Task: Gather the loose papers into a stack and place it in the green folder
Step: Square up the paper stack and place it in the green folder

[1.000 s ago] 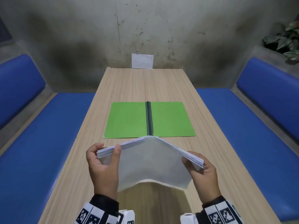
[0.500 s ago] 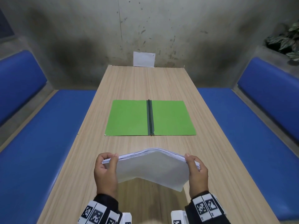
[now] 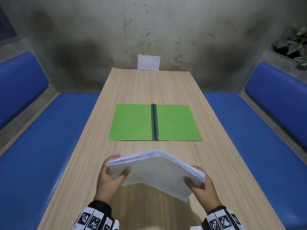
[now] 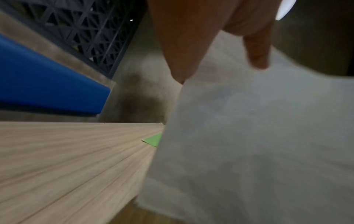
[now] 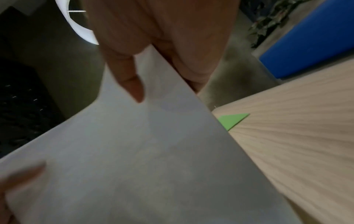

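A thick stack of white papers (image 3: 156, 170) is held above the near part of the wooden table (image 3: 149, 87), bowed upward in the middle. My left hand (image 3: 111, 176) grips its left edge, thumb on the near face. My right hand (image 3: 199, 183) grips its right edge the same way. The green folder (image 3: 132, 123) lies open and flat beyond the stack, its dark spine (image 3: 154, 122) running down the middle. In the wrist views the paper stack (image 4: 258, 136) (image 5: 143, 151) fills most of the picture, with a corner of the green folder (image 4: 153, 140) (image 5: 231, 120) showing past it.
Blue padded benches (image 3: 41, 146) (image 3: 265, 138) run along both sides of the table. A small white card (image 3: 148, 62) stands against the concrete wall at the far end. A leafy plant (image 3: 295, 45) sits on a ledge at the upper right.
The stack dropped lower towards the table half a second ago, and both hands have since shifted their grip along its side edges. The folder has not moved.
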Demonstrator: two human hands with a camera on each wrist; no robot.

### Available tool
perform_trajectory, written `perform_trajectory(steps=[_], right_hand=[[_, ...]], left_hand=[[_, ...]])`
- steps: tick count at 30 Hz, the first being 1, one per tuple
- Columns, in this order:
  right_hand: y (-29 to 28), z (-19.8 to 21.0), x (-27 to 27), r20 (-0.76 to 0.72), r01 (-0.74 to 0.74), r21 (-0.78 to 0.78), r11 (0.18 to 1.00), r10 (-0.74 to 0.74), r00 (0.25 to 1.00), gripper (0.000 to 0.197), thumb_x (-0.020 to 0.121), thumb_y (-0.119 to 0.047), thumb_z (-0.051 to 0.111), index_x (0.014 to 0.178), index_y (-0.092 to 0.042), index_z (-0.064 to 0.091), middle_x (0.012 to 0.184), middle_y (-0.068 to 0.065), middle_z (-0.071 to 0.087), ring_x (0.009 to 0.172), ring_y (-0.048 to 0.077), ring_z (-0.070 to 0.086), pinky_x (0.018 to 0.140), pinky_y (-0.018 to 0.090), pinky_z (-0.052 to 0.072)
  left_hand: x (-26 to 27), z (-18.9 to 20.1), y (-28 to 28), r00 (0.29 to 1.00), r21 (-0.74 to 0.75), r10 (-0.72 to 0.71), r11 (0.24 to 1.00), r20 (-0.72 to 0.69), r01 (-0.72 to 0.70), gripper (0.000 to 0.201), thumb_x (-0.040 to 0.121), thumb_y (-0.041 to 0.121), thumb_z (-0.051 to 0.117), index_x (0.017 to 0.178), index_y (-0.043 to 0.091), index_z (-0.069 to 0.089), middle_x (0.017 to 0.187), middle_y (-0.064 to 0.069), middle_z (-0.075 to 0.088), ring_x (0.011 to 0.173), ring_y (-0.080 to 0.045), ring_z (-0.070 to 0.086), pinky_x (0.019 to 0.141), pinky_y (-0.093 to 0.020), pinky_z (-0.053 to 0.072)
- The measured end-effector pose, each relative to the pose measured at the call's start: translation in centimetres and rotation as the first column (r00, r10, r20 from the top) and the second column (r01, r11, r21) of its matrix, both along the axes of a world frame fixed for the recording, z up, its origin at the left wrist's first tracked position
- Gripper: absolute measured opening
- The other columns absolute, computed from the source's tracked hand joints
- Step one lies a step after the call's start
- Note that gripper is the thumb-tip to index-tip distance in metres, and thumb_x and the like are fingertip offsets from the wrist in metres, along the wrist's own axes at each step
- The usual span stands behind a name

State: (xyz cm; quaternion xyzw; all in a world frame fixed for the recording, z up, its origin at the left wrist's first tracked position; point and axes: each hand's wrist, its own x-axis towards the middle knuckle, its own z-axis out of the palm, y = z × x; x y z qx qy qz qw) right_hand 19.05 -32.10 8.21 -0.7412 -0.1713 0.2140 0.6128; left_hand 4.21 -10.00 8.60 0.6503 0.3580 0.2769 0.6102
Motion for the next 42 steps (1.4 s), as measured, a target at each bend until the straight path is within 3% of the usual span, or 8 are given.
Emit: perform_trajectory(steps=[3,7,10,15,21,32,36,42], right_hand=[[0.5,0.1,-0.2,-0.081,0.094,0.054,0.994,-0.089,0.993,0.013,0.081,-0.003,0.067,0.081,-0.016,0.068,0.068,-0.004,0.072,0.076,0.021,0.063,0.055,0.010,0.051],[1.6,1.7,-0.5,-0.112,0.217,0.183,0.959,-0.199,0.974,0.011,0.083,-0.010,0.064,0.078,-0.018,0.070,0.077,0.006,0.070,0.075,0.023,0.061,0.061,0.025,0.051],[1.6,2.1,-0.6,-0.082,0.195,0.226,0.954,-0.180,0.980,0.015,0.079,-0.009,0.068,0.081,-0.024,0.070,0.078,-0.005,0.074,0.081,0.018,0.065,0.074,0.027,0.051],[1.4,0.3,-1.0,-0.028,0.189,0.100,0.977,-0.188,0.982,0.054,0.066,-0.029,0.081,0.111,-0.036,0.052,0.115,-0.021,0.053,0.104,0.011,0.054,0.078,0.023,0.044],[1.8,0.3,-0.4,-0.083,0.286,0.173,0.943,-0.275,0.958,0.055,0.048,-0.069,0.063,0.095,-0.040,0.055,0.108,0.005,0.061,0.087,0.016,0.057,0.065,0.025,0.043],[3.5,1.4,1.2,-0.194,0.428,0.230,0.874,-0.390,0.900,0.011,0.087,-0.026,0.061,0.077,-0.022,0.063,0.078,0.003,0.064,0.074,0.025,0.058,0.067,0.032,0.046],[3.5,1.1,1.4,-0.206,0.447,0.185,0.875,-0.410,0.888,0.045,0.075,-0.060,0.057,0.070,-0.015,0.059,0.073,0.007,0.060,0.067,0.023,0.054,0.067,0.033,0.043],[3.4,1.5,1.5,-0.218,0.462,0.206,0.862,-0.420,0.881,0.030,0.088,-0.030,0.058,0.065,-0.011,0.055,0.070,0.007,0.055,0.061,0.020,0.049,0.051,0.024,0.038]], left_hand=[[0.2,-0.1,0.0,1.000,0.021,0.013,1.000,-0.011,-0.012,0.022,0.084,0.010,0.064,0.081,0.031,0.060,0.088,-0.003,0.064,0.082,-0.026,0.057,0.058,-0.006,0.044],[0.6,1.8,-1.8,0.994,0.094,0.048,0.994,0.100,-0.057,0.029,0.087,0.014,0.059,0.078,0.041,0.055,0.084,-0.005,0.063,0.070,-0.007,0.057,0.061,-0.011,0.046],[0.5,2.0,-3.1,0.986,0.110,0.082,0.989,0.146,-0.098,0.043,0.081,0.015,0.068,0.082,0.053,0.049,0.090,0.000,0.058,0.083,-0.013,0.054,0.077,-0.005,0.043],[0.0,0.8,-3.6,0.985,0.100,0.077,0.991,0.154,-0.094,0.047,0.061,0.054,0.062,0.103,0.060,0.041,0.108,0.023,0.058,0.110,0.009,0.048,0.110,-0.045,0.033],[0.9,1.3,-3.0,0.968,0.002,0.202,0.979,0.148,-0.205,0.039,0.078,0.030,0.070,0.103,0.047,0.047,0.109,0.017,0.060,0.121,-0.016,0.047,0.109,-0.052,0.034],[2.9,1.2,-1.3,0.932,-0.200,0.351,0.923,0.089,-0.329,0.015,0.078,0.024,0.069,0.072,0.030,0.057,0.083,-0.006,0.052,0.078,-0.027,0.053,0.065,-0.034,0.043],[3.1,1.4,-1.4,0.933,-0.141,0.350,0.931,0.082,-0.336,0.015,0.079,0.025,0.068,0.075,0.032,0.056,0.096,-0.005,0.056,0.086,-0.028,0.055,0.070,-0.036,0.046],[3.0,1.8,-1.9,0.932,-0.034,0.359,0.933,0.056,-0.358,0.032,0.080,0.027,0.069,0.105,0.026,0.049,0.109,0.002,0.047,0.111,-0.020,0.044,0.096,-0.043,0.040]])
